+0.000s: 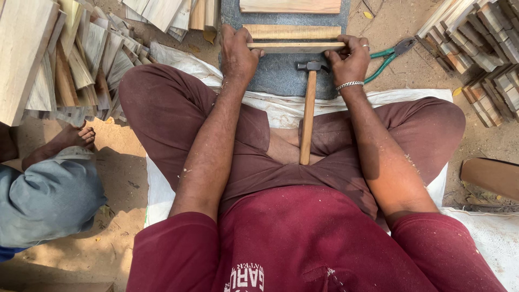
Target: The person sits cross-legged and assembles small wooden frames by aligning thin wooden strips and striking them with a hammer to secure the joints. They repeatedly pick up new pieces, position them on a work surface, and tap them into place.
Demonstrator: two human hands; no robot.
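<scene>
The person sits cross-legged on a white sack (pixel 178 59) spread over sandy ground. The left hand (pixel 238 54) grips the left end of a thin wooden strip (pixel 296 47), fingers curled over its far edge and thumb pressed on the near edge. The right hand (pixel 351 59), with a ring and a silver bracelet, closes the same way on the strip's right end. The strip lies crosswise on a grey stone slab (pixel 278 75), just beside a wider wooden slat (pixel 292 31) on its far side.

A hammer (pixel 308 108) lies between the hands, its head on the slab and its wooden handle pointing back to the lap. Green-handled pliers (pixel 390 57) lie on the ground right of the slab. Cut wooden pieces are heaped at the left (pixel 81 59) and stacked at the right (pixel 481 48). Another person's bare foot (pixel 67 138) rests at the left.
</scene>
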